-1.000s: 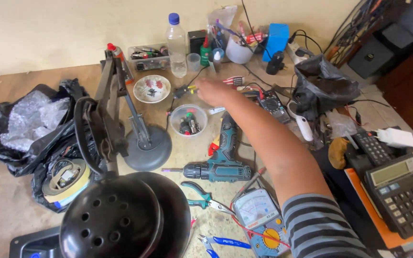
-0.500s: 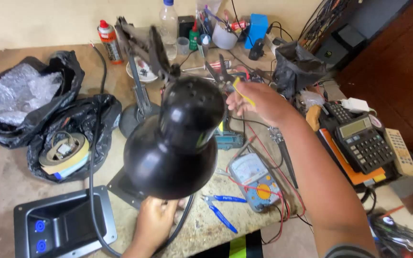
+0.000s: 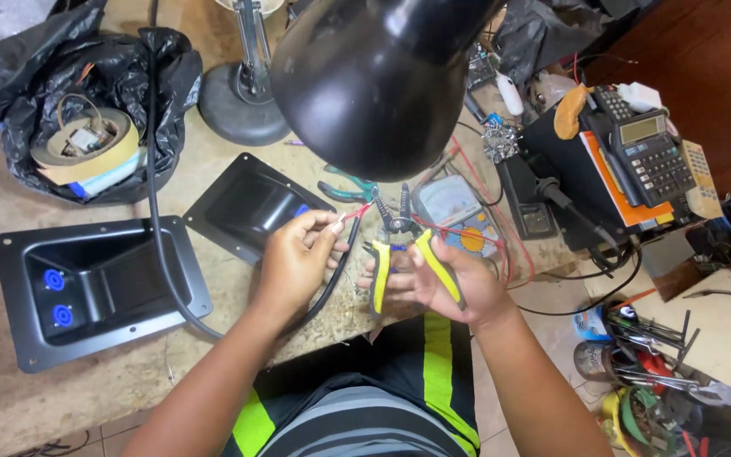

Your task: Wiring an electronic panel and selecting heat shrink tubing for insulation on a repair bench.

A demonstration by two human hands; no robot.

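Between my two hands, close to my body, I see the work: my left hand [image 3: 298, 262] pinches a thin red wire [image 3: 354, 211] between thumb and fingertips, closed on it, and a black cable [image 3: 332, 275] runs down under the same palm. My right hand [image 3: 437, 283] is wrapped around the yellow handles of a wire stripper [image 3: 395, 254], fingers closed on them; its dark nose points up, just beside the wire's free end and, as far as I can tell, not yet biting it. So I judge the stripping is only being set up: tool and wire are both in hand, but the cut is not made. Just beyond my fingertips lie green-handled pliers [image 3: 344, 190] and an analog meter [image 3: 454, 211]. Left of my left fingers sit two black recessed plates [image 3: 95, 288], one with blue connectors. Farther away, above the fingers, hangs a black lamp shade [image 3: 374, 85]; to the far right stand a desk telephone [image 3: 645, 156], and to the far left a tape roll [image 3: 86, 144].
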